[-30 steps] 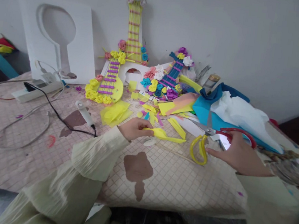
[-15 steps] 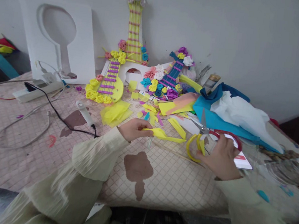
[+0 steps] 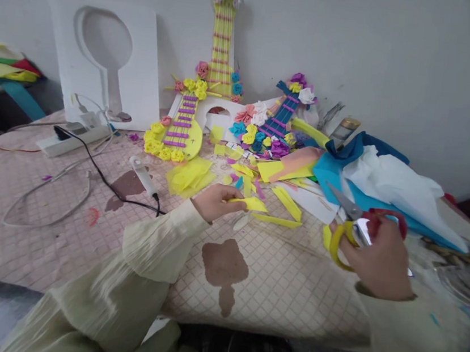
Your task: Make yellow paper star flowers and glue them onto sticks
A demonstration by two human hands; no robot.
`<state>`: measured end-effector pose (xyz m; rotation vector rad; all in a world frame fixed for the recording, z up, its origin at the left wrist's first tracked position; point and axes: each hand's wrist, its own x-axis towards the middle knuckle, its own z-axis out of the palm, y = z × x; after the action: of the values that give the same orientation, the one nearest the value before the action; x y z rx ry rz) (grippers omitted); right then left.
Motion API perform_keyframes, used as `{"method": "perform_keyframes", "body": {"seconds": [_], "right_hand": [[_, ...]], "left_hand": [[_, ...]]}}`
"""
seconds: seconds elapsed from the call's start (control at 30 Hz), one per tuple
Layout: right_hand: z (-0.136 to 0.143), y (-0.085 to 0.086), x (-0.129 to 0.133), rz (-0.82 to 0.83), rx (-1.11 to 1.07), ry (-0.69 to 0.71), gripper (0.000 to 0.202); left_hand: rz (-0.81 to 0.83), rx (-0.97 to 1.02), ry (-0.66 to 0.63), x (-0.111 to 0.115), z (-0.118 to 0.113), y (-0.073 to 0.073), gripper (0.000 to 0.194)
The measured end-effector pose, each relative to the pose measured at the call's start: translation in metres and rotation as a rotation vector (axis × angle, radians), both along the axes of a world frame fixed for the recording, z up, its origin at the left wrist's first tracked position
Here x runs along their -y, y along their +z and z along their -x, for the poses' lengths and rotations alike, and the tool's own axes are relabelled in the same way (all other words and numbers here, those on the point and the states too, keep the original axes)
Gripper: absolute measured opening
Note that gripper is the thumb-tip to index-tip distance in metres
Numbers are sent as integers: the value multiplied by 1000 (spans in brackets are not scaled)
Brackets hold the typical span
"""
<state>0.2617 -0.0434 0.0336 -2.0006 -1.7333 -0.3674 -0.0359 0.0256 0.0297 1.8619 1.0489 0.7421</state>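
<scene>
Between thumb and fingers, my left hand (image 3: 217,201) pinches a short yellow paper strip (image 3: 254,204) over the middle of the table. A longer yellow strip (image 3: 276,221) lies just beyond its tip. To the right, my right hand (image 3: 383,260) grips scissors (image 3: 350,209) with one red and one yellow handle loop, the blades pointing up and left, apart from the paper. Behind my left hand lies a sheer yellow sheet (image 3: 190,176). Part of a lit phone (image 3: 364,231) shows beneath my right hand.
Small guitars with paper flowers, one yellow (image 3: 183,129) and one blue (image 3: 283,113), stand at the back. Blue cloth (image 3: 343,166) and white cloth (image 3: 397,181) are heaped at right. A glue gun (image 3: 143,176), power strip (image 3: 72,139) and white cut-out board (image 3: 141,67) occupy the left.
My right hand has drawn the scissors away to the right. The yellow strip in my left hand looks shorter, and a longer piece now lies on the table. The view has shifted slightly.
</scene>
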Motion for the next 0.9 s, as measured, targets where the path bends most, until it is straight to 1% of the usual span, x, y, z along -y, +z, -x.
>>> {"method": "perform_keyframes", "body": {"seconds": [0.03, 0.07, 0.13, 0.23, 0.33, 0.47, 0.53, 0.67, 0.9], "right_hand": [[-3, 7, 3, 44, -13, 17, 43], [-7, 13, 5, 113, -19, 69, 43], [-16, 20, 7, 173, 32, 208, 46], [-26, 22, 7, 276, 185, 392, 49], [-24, 21, 3, 377, 203, 489, 46], [-4, 23, -5, 449, 143, 558, 37], [9, 25, -9, 475, 132, 581, 36], [29, 29, -18, 495, 116, 611, 35], [39, 33, -29, 474, 123, 710, 33]], "left_hand": [[-4, -1, 4, 0, 0, 0, 21], [0, -4, 1, -1, 1, 0, 22], [9, -14, -4, -1, 2, -1, 22], [-2, -38, -17, -2, 4, -3, 23], [-12, -72, -32, -3, 5, -5, 24], [-69, -109, -43, -4, 6, -8, 24], [-99, -114, -42, -5, 7, -8, 24], [-105, -128, -37, -4, 7, -5, 24], [-119, -197, -29, -3, 6, -1, 25]]}}
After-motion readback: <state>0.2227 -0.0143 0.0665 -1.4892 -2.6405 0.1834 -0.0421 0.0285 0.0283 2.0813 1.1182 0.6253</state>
